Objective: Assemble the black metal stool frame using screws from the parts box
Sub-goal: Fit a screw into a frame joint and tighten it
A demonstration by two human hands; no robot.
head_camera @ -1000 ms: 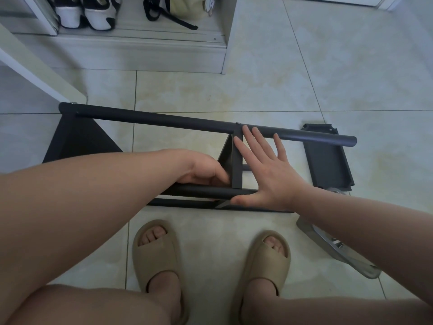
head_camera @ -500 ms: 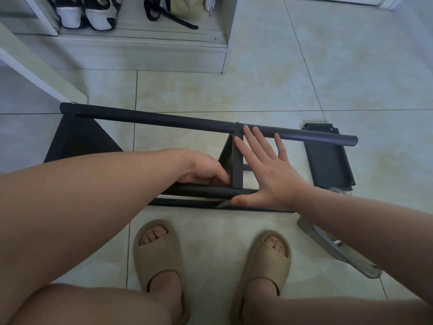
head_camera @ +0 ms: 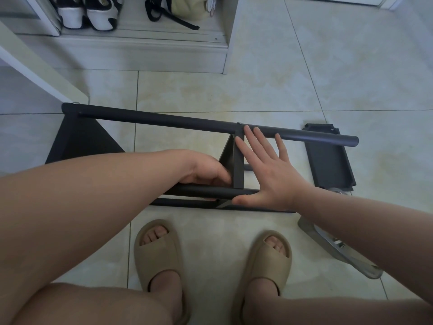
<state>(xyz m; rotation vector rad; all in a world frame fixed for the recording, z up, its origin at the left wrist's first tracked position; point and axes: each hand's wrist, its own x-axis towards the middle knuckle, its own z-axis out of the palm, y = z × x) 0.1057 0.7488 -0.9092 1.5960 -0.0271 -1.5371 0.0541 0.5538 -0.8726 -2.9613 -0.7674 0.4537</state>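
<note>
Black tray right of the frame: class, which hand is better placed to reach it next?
Right, probably. The right hand lies open against the frame, holding nothing, with the black tray on its side. The left hand is tucked behind the bracket, farther away.

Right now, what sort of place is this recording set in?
Probably a home entryway: glossy tiled floor, black-and-white sneakers and a bag on a low shelf, and the black stool frame lying on the floor before a person in beige slides.
</note>
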